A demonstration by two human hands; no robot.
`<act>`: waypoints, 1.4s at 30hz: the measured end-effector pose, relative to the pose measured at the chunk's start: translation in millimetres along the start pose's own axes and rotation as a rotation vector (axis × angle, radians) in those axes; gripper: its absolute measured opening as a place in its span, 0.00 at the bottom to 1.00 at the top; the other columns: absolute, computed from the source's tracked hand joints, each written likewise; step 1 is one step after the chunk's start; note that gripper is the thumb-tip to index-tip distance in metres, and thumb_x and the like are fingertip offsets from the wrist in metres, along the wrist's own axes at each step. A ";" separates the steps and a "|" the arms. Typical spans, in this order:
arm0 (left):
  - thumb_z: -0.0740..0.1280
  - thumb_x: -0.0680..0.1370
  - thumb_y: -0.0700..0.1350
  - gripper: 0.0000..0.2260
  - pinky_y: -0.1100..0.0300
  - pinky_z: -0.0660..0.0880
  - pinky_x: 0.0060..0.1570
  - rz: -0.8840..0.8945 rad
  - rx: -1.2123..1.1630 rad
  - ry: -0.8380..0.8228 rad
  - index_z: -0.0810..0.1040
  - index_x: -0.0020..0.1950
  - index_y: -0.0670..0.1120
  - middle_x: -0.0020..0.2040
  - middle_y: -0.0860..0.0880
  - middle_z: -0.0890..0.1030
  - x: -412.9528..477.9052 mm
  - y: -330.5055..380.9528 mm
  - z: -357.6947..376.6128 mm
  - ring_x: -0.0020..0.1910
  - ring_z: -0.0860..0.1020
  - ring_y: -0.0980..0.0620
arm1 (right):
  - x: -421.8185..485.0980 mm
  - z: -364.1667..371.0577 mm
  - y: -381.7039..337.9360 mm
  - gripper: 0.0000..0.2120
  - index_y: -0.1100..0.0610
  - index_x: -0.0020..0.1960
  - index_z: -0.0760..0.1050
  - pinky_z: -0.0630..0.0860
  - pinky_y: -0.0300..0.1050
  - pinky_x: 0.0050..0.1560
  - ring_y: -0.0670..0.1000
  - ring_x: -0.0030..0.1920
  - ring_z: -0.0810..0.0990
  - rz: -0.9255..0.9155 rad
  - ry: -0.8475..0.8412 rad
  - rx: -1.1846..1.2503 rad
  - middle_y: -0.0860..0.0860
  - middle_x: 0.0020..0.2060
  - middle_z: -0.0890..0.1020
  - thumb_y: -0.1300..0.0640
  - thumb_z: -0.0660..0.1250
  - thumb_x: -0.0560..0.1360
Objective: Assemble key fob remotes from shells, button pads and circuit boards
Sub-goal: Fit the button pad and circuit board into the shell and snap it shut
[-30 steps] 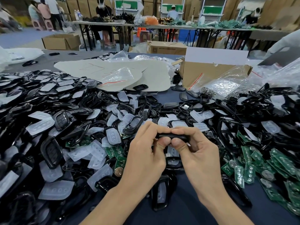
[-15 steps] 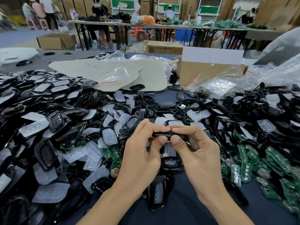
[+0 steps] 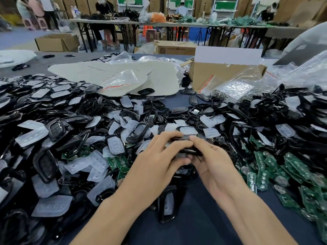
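Observation:
Both hands meet at the table's middle on one black key fob shell (image 3: 192,150). My left hand (image 3: 159,160) covers it from above and the left, fingers curled over its top edge. My right hand (image 3: 210,161) holds it from the right and below, fingertips on its upper rim. Most of the fob is hidden between the fingers. Black shells (image 3: 53,128) and translucent button pads (image 3: 88,165) lie heaped on the left. Green circuit boards (image 3: 276,174) are piled on the right.
A black shell (image 3: 167,206) lies on the dark cloth just below my hands. A cardboard box (image 3: 221,75) and plastic bags (image 3: 123,80) sit at the back of the table. Beige sheets (image 3: 99,71) lie behind the left heap. People work at far tables.
The fob was held edge-on between the fingertips of both hands; now my left fingers wrap over it and my right hand has turned under it. The hands sit slightly lower.

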State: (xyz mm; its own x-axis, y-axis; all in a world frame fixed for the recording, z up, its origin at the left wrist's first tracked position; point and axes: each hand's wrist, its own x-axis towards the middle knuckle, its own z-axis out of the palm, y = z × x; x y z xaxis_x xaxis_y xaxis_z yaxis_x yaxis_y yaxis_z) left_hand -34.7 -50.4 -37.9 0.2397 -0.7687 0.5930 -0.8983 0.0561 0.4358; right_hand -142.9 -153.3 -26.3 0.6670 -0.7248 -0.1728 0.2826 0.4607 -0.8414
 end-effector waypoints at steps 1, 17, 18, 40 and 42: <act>0.64 0.80 0.52 0.13 0.60 0.76 0.56 0.058 0.084 0.033 0.80 0.61 0.49 0.63 0.54 0.76 0.5 -2.1 2.0 0.60 0.75 0.55 | 0.1 -0.2 -0.2 0.10 0.58 0.39 0.87 0.79 0.37 0.35 0.47 0.35 0.83 0.022 -0.018 0.025 0.55 0.38 0.86 0.60 0.69 0.75; 0.63 0.78 0.36 0.12 0.67 0.70 0.57 0.248 0.178 0.189 0.81 0.59 0.44 0.54 0.52 0.77 3.5 -12.2 8.5 0.51 0.72 0.52 | -4.1 2.1 -2.9 0.05 0.64 0.47 0.81 0.81 0.34 0.38 0.47 0.34 0.81 0.346 0.097 0.255 0.56 0.39 0.83 0.65 0.74 0.72; 0.63 0.77 0.35 0.13 0.66 0.71 0.56 0.247 0.176 0.188 0.81 0.59 0.44 0.54 0.52 0.77 3.2 -11.6 7.8 0.51 0.72 0.52 | -3.9 0.7 -2.7 0.05 0.65 0.47 0.81 0.81 0.34 0.38 0.48 0.34 0.81 0.346 0.090 0.268 0.56 0.38 0.83 0.65 0.74 0.72; 0.69 0.73 0.26 0.21 0.73 0.70 0.47 -0.126 -0.154 0.374 0.85 0.53 0.51 0.43 0.56 0.81 2.7 7.3 -6.4 0.46 0.75 0.56 | -13.6 1.3 14.4 0.04 0.41 0.46 0.78 0.82 0.44 0.50 0.49 0.46 0.86 -0.596 -0.085 -0.603 0.47 0.42 0.86 0.50 0.70 0.74; 0.69 0.73 0.27 0.20 0.73 0.70 0.47 -0.115 -0.127 0.392 0.86 0.53 0.49 0.43 0.57 0.81 2.6 7.8 -4.7 0.45 0.74 0.57 | -13.3 2.2 15.6 0.05 0.41 0.45 0.78 0.82 0.47 0.50 0.49 0.45 0.86 -0.607 -0.069 -0.592 0.47 0.41 0.86 0.52 0.70 0.74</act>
State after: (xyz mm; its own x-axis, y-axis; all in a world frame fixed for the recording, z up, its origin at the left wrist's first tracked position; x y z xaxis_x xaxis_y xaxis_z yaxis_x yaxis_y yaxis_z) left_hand -39.4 -48.9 -29.7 0.4796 -0.4756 0.7374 -0.8108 0.0812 0.5797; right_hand -145.8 -135.3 -36.0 0.5623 -0.7177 0.4107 0.2103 -0.3562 -0.9104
